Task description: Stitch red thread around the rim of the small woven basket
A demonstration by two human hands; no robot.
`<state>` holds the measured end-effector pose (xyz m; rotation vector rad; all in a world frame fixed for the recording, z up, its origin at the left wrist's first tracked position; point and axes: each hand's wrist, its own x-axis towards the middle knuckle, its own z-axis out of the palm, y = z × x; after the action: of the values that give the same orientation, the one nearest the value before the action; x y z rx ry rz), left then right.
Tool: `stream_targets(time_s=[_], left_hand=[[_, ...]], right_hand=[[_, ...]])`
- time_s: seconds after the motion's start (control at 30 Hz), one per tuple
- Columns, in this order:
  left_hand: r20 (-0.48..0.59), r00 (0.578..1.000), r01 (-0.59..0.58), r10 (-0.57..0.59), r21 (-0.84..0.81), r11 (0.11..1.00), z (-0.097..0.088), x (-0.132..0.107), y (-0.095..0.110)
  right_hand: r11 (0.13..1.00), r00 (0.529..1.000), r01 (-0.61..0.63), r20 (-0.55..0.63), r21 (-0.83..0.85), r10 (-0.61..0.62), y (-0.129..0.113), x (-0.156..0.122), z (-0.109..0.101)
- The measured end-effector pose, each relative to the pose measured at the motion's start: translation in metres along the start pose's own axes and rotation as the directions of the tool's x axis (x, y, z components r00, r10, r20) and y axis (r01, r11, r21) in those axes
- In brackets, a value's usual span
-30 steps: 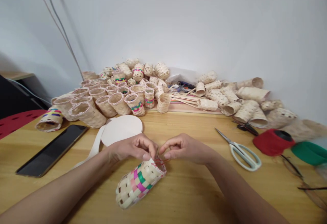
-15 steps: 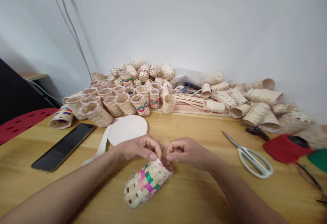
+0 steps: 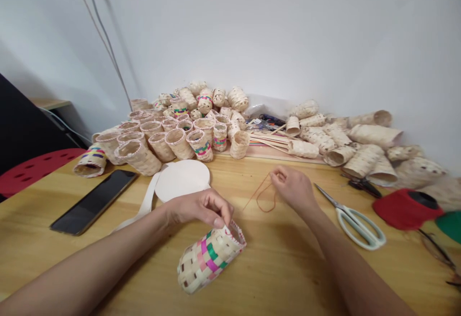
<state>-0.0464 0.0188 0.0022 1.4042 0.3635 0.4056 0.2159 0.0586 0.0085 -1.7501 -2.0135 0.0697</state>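
My left hand (image 3: pixel 205 209) pinches the rim of a small woven basket (image 3: pixel 211 257), thumb outside and fingers at the mouth. The basket lies tilted, its mouth up to the right, with pink, green and magenta bands and red stitching along the rim. Off to the right and farther back, my right hand (image 3: pixel 293 187) is closed on a red thread (image 3: pixel 267 209). A loop of it hangs below the fingers, and one strand slants down toward the basket's rim. Whether a needle is in the fingertips, I cannot make out.
White scissors (image 3: pixel 360 224) lie right of my right hand, beside a red thread cone (image 3: pixel 405 209). A roll of white ribbon (image 3: pixel 183 179) and a phone (image 3: pixel 94 201) are on the left. Woven baskets (image 3: pixel 176 143) crowd the back, with more in a pile (image 3: pixel 363 157) at right.
My right hand has moved from the basket's rim away to the right and back, drawing the red thread out. My left hand keeps its pinch on the basket, which has barely moved.
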Motion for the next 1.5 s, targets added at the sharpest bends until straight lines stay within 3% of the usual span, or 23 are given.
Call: stream_targets(time_s=[0.23,0.53,0.77,0.87,0.93,1.03,1.13,1.23,1.37,1.5], left_hand=[[0.007,0.999,0.032,-0.033,0.037,0.999,0.001,0.0,0.002],[0.019,0.999,0.036,-0.037,0.031,0.999,0.002,0.0,0.006],[0.048,0.999,0.002,-0.005,0.072,0.997,0.008,0.001,0.007],[-0.003,0.998,-0.057,0.059,0.236,0.97,0.014,0.0,0.019],[-0.09,0.985,-0.097,0.149,0.427,0.899,0.019,-0.001,0.028],[-0.269,0.919,-0.048,0.286,0.646,0.762,0.023,-0.001,0.036],[-0.436,0.814,0.067,0.383,0.726,0.684,0.025,0.002,0.033],[-0.458,0.744,0.141,0.486,0.819,0.556,0.026,0.005,0.027],[-0.386,0.737,0.135,0.554,0.888,0.44,0.028,0.007,0.025],[-0.365,0.742,0.097,0.562,0.888,0.449,0.03,0.007,0.026]], right_hand=[[0.966,0.979,-0.203,-0.021,-0.163,0.202,0.029,0.013,-0.003],[0.948,0.975,-0.207,0.03,-0.241,0.221,0.027,0.013,-0.002],[0.935,0.966,-0.256,-0.028,-0.247,0.257,0.029,0.013,-0.001],[0.927,0.951,-0.308,-0.082,-0.217,0.297,0.034,0.013,-0.004],[0.926,0.944,-0.327,-0.116,-0.19,0.31,0.038,0.012,-0.008],[0.935,0.941,-0.321,-0.168,-0.151,0.296,0.036,0.012,-0.015],[0.984,0.967,-0.178,-0.19,-0.014,0.173,0.021,0.007,-0.019],[0.951,0.978,0.169,-0.166,0.257,-0.129,-0.002,-0.005,-0.017],[0.771,0.87,0.481,-0.116,0.416,-0.48,-0.029,-0.023,-0.015],[0.684,0.781,0.583,-0.07,0.439,-0.62,-0.041,-0.029,-0.013]])
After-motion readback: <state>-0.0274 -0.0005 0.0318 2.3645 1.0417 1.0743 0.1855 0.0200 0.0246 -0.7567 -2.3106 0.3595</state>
